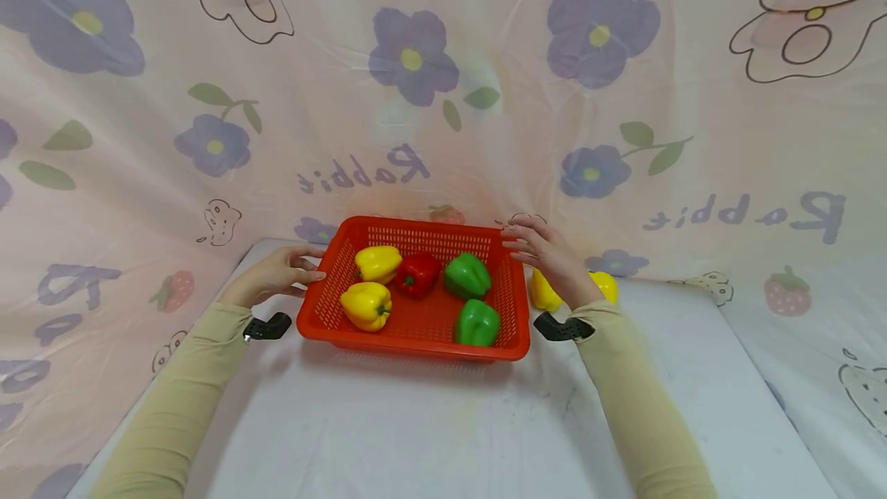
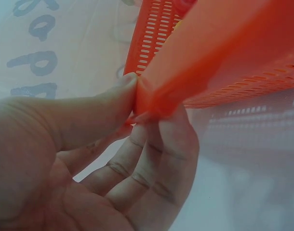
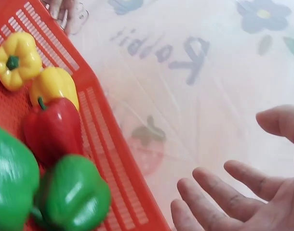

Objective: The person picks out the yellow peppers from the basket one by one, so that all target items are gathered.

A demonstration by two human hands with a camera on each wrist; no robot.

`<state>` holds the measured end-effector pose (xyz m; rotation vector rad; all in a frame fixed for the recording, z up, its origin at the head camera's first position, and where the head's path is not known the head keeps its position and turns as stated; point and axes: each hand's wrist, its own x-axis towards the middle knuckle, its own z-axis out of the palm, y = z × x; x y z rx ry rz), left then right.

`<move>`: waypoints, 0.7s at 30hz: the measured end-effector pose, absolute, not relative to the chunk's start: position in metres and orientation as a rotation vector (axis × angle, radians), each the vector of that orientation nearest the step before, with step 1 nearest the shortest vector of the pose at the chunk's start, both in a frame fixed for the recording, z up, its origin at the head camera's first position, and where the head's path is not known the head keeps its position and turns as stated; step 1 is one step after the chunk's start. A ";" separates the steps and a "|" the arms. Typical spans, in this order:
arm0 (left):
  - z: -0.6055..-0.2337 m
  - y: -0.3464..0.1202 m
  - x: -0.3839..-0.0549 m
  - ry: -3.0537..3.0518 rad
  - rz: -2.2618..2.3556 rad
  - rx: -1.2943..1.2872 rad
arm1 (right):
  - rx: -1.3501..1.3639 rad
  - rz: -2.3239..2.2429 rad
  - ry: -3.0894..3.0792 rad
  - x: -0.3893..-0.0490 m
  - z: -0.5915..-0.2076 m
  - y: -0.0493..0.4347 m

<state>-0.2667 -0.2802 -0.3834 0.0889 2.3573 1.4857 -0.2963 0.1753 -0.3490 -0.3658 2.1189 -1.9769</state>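
Note:
A red plastic basket (image 1: 416,339) with slotted walls holds two yellow bell peppers (image 1: 366,306), a red bell pepper (image 1: 419,275) and two green bell peppers (image 1: 477,323). My left hand (image 2: 103,159) grips the basket's left rim, thumb above and fingers curled beneath. At the far right corner is my right hand (image 1: 547,252), its fingers spread and holding nothing. The right wrist view shows these fingers (image 3: 219,192) beside the basket wall, with a gap at the thumb; whether a fingertip touches the rim I cannot tell.
Two more yellow bell peppers (image 1: 604,286) lie on the white table (image 1: 430,430) to the basket's right, partly hidden by my right hand and wrist. A patterned curtain (image 1: 485,145) with flowers and rabbits hangs right behind the basket and along both sides.

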 end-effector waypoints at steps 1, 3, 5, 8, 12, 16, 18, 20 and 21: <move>-0.383 -0.280 -0.267 2.356 1.487 0.089 | -0.375 -1.978 2.110 -0.296 -0.349 0.170; -0.384 -0.280 -0.267 2.355 1.487 0.092 | -0.392 -1.966 2.104 -0.295 -0.349 0.159; -0.383 -0.281 -0.267 2.352 1.490 0.095 | -0.401 -1.959 2.088 -0.296 -0.350 0.149; -0.383 -0.281 -0.266 2.348 1.492 0.098 | -0.422 -1.936 2.069 -0.297 -0.353 0.134; -0.382 -0.281 -0.266 2.338 1.500 0.110 | -0.442 -1.896 2.044 -0.299 -0.356 0.117; -0.381 -0.281 -0.266 2.335 1.503 0.122 | -0.473 -1.844 1.998 -0.299 -0.358 0.103; -0.381 -0.281 -0.266 2.333 1.504 0.120 | -0.489 -1.806 1.991 -0.299 -0.359 0.097; -0.381 -0.281 -0.266 2.327 1.507 0.121 | -0.491 -1.777 1.981 -0.299 -0.360 0.091; -0.381 -0.281 -0.266 2.328 1.507 0.123 | -0.494 -1.760 1.981 -0.299 -0.360 0.088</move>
